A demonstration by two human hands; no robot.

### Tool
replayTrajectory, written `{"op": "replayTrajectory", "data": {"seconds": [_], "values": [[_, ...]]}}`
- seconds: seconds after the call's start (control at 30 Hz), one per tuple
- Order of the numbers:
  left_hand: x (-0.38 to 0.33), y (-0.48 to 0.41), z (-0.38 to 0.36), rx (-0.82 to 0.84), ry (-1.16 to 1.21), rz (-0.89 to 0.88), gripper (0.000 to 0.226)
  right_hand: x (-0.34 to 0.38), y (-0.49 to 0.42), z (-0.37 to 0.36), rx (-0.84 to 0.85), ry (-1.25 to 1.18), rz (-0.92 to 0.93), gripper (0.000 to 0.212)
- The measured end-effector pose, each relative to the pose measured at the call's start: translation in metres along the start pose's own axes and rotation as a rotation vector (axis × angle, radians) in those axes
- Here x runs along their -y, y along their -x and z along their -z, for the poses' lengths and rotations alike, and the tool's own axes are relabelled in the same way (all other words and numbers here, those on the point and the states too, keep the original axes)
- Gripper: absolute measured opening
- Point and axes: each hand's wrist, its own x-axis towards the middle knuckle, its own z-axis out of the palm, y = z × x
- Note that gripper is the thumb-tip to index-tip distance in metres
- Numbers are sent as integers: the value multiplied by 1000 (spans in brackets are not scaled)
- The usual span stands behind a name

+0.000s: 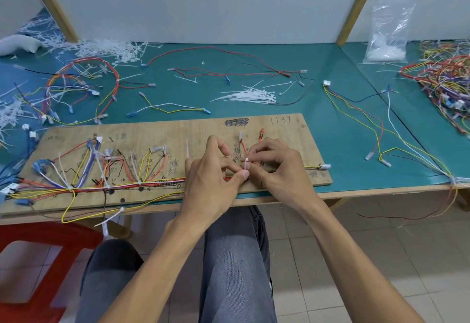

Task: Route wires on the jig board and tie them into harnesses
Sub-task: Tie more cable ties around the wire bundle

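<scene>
Both hands' fingers (245, 174) pinch thin white plastic zip tie (246, 163).

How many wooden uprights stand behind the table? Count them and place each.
2. The left upright rises at the far left, by the heap of white tie offcuts; the right upright at the far right, beside the clear plastic bag. Others may lie outside the frame.

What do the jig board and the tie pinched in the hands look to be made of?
The jig board looks like plywood, bare and matt: tan grain shows, with pen marks on it. The cable tie, pinched by the left hand and the right hand, is probably nylon or a similar plastic: smooth, milky white, thin. The exact plastic cannot be told.
</scene>
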Motion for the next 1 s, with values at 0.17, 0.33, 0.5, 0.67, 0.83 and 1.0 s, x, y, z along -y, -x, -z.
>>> {"op": "replayTrajectory", "data": {"seconds": [0.17, 0.33, 0.5, 0.67, 0.83, 1.0], "values": [[0, -1, 1, -2, -43, 18, 54, 0, 0, 0, 13, 12, 10, 6], [-1, -1, 3, -6, -39, 32, 52, 0, 0, 1, 13, 9, 12, 7], [-2, -3, 3, 6, -34, 61, 50, 0, 1, 1, 6, 5, 19, 7], [-1, -5, 4, 16, 15, 87, 45, 0, 1, 0, 7, 29, 30, 7], [-3, -5, 5, 37, 58, 99, 32, -1, 2, 0, -2, 37, 42, 8], [-4, -3, 7, 67, 27, 106, 14, -2, 1, 1, 12, 11, 5, 7]]}}
